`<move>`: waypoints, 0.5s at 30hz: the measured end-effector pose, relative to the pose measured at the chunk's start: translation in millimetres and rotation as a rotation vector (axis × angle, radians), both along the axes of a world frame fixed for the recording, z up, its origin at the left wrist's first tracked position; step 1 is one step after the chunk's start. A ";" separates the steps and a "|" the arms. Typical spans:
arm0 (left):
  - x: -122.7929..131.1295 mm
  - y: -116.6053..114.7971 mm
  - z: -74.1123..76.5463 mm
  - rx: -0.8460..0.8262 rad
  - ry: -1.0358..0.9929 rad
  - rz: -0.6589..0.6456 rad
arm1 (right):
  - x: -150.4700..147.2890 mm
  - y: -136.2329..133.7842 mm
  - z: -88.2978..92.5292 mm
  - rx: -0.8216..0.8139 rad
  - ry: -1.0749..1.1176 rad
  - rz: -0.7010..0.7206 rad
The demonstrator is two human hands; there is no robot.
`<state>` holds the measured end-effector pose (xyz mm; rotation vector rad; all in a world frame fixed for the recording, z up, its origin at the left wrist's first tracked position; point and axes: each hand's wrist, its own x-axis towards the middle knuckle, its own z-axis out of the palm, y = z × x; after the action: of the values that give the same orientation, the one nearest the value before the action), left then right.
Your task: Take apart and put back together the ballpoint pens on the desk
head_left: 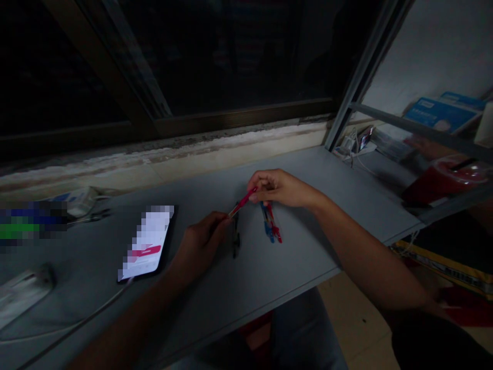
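Above the desk, a slim pink pen is held at a slant between my two hands. My left hand pinches its lower, paler end, and the fingers of my right hand are closed round its upper end. Under my right hand lie a blue pen and a red pen, side by side and partly hidden by the hand. A dark pen-like item rests on the desk just right of my left hand. Dim light and blur hide the finer details.
A lit phone with a cable lies left of my left hand. A white device and a charger sit farther left. At the right, a metal shelf frame holds blue boxes and a red container. A window runs along the back.
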<state>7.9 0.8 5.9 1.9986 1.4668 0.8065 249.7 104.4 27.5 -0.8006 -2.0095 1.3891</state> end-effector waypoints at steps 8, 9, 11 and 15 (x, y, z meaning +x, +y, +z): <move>-1.7 1.8 1.2 0.022 0.023 0.012 | 1.0 -0.4 -0.2 0.097 -0.082 0.040; -1.9 2.0 0.7 0.022 0.032 0.009 | 0.9 -0.4 -0.6 0.119 -0.107 0.042; -2.6 2.0 -0.1 0.039 0.050 0.009 | 0.2 -0.6 -1.5 0.174 -0.185 0.029; -6.0 0.6 -1.3 0.118 0.127 0.049 | -2.5 -1.8 -2.2 0.172 -0.267 -0.005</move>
<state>1.9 1.4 4.7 2.1431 1.5781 0.8172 247.2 102.6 25.3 -0.9527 -2.2911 1.1358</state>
